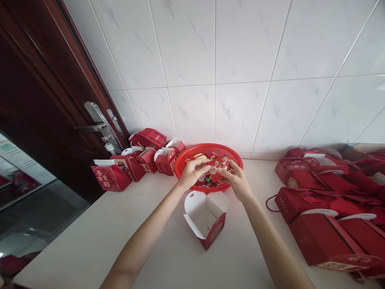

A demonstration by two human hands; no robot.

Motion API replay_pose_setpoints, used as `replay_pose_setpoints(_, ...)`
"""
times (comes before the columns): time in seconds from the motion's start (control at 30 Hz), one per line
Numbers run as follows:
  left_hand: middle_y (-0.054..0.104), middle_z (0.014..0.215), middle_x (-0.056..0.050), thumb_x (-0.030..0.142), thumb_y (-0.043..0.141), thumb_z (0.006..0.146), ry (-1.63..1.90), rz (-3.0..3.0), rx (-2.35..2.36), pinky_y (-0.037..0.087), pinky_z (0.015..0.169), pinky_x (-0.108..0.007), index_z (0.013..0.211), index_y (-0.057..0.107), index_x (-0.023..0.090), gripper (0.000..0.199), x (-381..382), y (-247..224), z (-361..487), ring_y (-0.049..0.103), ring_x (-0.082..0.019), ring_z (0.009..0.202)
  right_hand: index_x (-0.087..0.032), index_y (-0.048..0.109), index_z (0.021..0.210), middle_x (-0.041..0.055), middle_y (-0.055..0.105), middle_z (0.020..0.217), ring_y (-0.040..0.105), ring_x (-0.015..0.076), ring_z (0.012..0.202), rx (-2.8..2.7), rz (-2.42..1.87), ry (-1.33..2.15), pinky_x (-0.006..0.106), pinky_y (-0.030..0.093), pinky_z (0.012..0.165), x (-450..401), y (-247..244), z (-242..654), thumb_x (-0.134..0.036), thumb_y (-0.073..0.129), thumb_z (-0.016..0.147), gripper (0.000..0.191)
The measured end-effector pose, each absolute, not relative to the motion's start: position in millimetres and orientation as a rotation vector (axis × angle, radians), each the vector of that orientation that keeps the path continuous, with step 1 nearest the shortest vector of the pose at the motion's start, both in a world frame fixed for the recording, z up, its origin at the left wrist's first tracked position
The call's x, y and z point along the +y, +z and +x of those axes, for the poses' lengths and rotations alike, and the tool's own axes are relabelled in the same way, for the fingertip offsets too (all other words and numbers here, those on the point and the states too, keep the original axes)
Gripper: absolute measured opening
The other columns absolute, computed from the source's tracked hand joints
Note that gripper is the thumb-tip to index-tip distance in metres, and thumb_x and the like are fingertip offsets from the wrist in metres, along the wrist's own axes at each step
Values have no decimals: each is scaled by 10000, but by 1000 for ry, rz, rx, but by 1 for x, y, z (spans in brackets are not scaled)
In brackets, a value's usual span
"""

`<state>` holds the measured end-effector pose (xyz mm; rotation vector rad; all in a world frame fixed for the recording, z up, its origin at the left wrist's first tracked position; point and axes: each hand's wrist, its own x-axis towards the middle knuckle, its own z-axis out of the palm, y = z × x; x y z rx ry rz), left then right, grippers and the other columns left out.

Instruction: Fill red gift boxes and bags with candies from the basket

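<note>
Red, the small packet (214, 170) is above the basket (222, 148), pinched by the left hand (192, 172) and the right hand (237, 180); it is probably light, pliable and a little slippery; its opposite edges seem the surest hold.

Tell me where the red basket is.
The basket is just right of centre in the head view, in front of the tiled wall and right behind the lone open box.

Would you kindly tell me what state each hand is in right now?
Left hand: closed, pinching a small red packet.
Right hand: closed, pinching the same packet from the other side.
</note>
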<state>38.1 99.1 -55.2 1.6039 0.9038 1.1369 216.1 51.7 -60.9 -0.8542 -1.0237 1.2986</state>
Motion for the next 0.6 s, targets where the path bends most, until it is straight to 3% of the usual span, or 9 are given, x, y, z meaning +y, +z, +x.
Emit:
replay_pose_setpoints(0.27,770,1012,-82,478,731,794,1099,1639,881,606,837,-408,1090,719,166,430,111,-51,32,734,-244,864,-223,688,939,13,751,925,710,219,866,-972,-860,1291,333,616,726,50,-60,217,-417,913,603,448)
replay_pose_setpoints(0.4,766,1053,-99,442,626,856,1138,1787,1119,569,880,-373,1130,701,150,407,147,-43,3,719,-242,922,-219,683,914,20,753,950,722,215,883,-890,-840,1287,331,616,748,52,-60,220,-382,923,579,443)
replay_pose_setpoints(0.47,769,1053,-90,382,612,836,907,1969,1328,542,905,-358,1036,739,171,317,165,-44,-9,704,-252,963,-220,678,910,22,754,937,725,212,864,-852,-824,1280,329,610,743,55,-62,221,-370,922,577,440)
replay_pose_setpoints(0.6,778,806,-51,229,725,649,504,2057,1390,536,823,-321,693,757,212,57,185,-58,-12,704,-253,809,-219,673,885,14,752,890,721,204,840,-773,-781,1259,320,600,725,62,-69,221,-355,921,564,428)
